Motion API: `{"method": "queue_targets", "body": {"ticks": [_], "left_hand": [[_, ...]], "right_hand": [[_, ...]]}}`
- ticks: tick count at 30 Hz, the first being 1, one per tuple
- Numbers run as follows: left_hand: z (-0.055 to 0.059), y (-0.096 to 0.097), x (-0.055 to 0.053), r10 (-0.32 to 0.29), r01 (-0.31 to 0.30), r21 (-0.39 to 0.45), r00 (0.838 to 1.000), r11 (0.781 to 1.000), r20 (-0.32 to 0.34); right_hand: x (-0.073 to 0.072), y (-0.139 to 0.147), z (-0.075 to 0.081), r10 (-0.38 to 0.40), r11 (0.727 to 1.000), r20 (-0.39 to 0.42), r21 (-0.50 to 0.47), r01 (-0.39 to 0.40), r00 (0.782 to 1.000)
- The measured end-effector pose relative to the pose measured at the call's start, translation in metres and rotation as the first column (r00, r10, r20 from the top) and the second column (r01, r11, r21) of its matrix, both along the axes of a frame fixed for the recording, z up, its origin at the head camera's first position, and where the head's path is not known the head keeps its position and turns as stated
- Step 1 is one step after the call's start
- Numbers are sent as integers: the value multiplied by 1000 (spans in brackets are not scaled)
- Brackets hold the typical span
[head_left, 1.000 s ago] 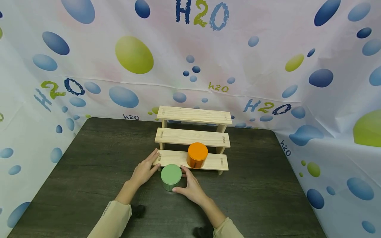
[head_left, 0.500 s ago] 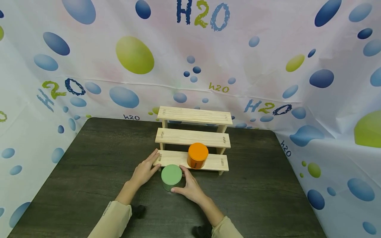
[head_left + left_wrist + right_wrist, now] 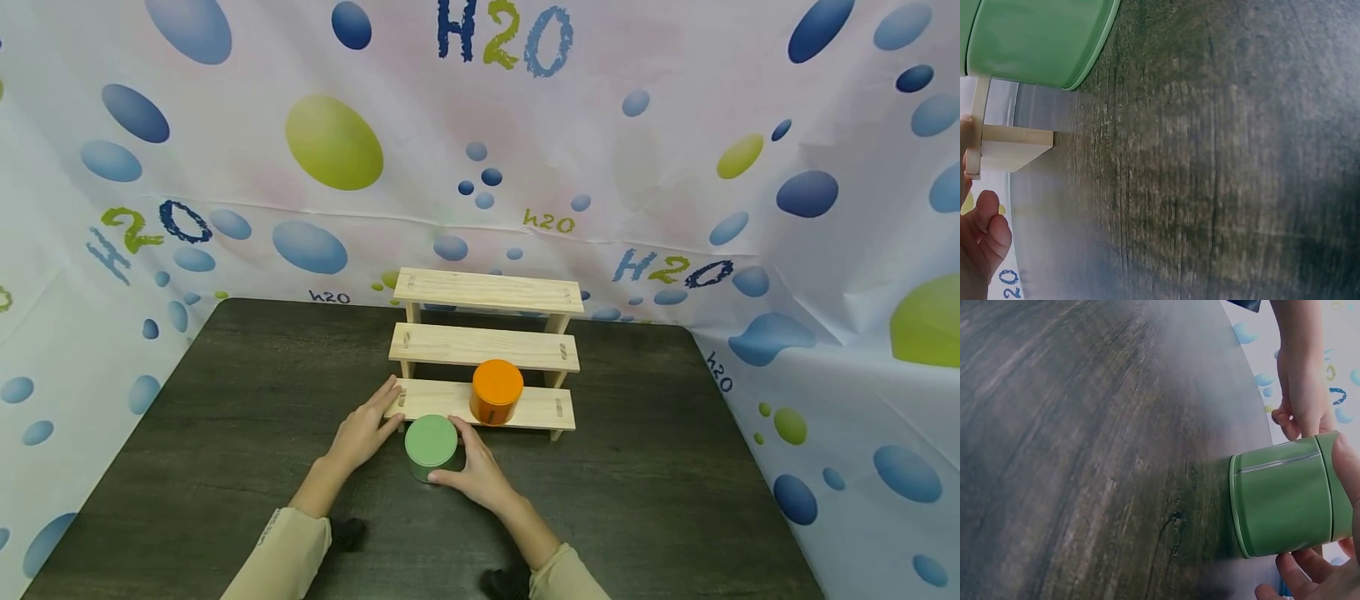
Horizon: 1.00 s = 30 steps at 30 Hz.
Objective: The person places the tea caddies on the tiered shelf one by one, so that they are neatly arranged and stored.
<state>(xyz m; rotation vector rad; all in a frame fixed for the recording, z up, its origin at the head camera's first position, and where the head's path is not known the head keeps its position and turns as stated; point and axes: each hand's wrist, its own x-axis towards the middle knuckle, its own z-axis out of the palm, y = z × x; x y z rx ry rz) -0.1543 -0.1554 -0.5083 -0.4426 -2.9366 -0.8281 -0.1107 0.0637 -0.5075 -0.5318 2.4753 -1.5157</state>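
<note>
A round green lidded canister [image 3: 431, 442] stands upright just before the lowest step of a three-tier wooden shelf [image 3: 442, 398]. My right hand [image 3: 480, 475] grips the canister from the right, thumb at its front and fingers behind. In the right wrist view, the thumb lies by the lid seam of the canister [image 3: 1282, 500], with other fingers along its far side. My left hand [image 3: 363, 429] holds the left end of the lowest step, thumb at the front edge. Seen from the left wrist, curled fingers [image 3: 999, 231] show beside the end of that board [image 3: 975, 137].
An orange lidded canister [image 3: 497, 392] stands on the lowest step, right of its middle. Behind it rise the middle step [image 3: 480, 346] and top step [image 3: 487, 289]. The dark wooden table [image 3: 645, 467] ends at a patterned white backdrop [image 3: 420, 108].
My right thumb has slid slightly left round the front of the green canister. The left hand and both canisters keep their places; the head view shifts a little.
</note>
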Motion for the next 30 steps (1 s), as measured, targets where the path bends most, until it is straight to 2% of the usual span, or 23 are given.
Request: {"method": "queue_targets", "body": {"ticks": [11, 30], "left_hand": [[-2, -1, 0, -5, 5, 5, 1000, 1000, -18], [-3, -1, 0, 3, -3, -8, 1000, 1000, 9]], "right_hand": [[-2, 0, -4, -13, 1000, -54, -7, 12, 998], [-1, -1, -8, -10, 1000, -98, -25, 7, 995]]}}
